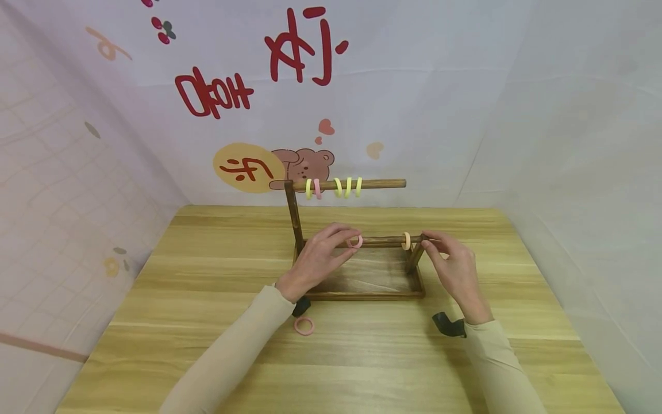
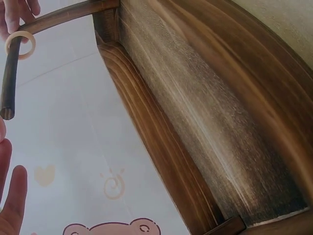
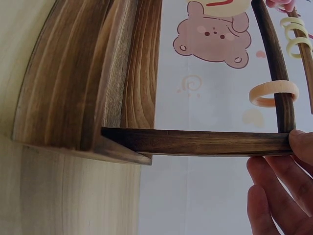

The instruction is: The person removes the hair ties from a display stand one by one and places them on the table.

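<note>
My left hand (image 1: 322, 256) pinches a pink ring (image 1: 360, 241) at the left end of the lower bar (image 1: 385, 240) of a dark wooden stand (image 1: 362, 296). Whether the ring is around the bar's tip is hard to tell. A peach ring (image 1: 406, 241) hangs around that bar near its right end. There my right hand (image 1: 456, 265) holds the corner where bar and post meet, thumb and fingers on the wood (image 3: 283, 143). In the left wrist view, the left fingers (image 2: 15, 196) are near the bar's free end (image 2: 7, 112); the held ring is not visible there.
The stand's higher bar (image 1: 383, 184) carries several yellow rings (image 1: 348, 187) and one pink ring (image 1: 318, 188). Another pink ring (image 1: 304, 326) lies on the table (image 1: 362, 356) in front of the stand, near the left wrist. A printed white cloth (image 1: 414, 115) hangs behind.
</note>
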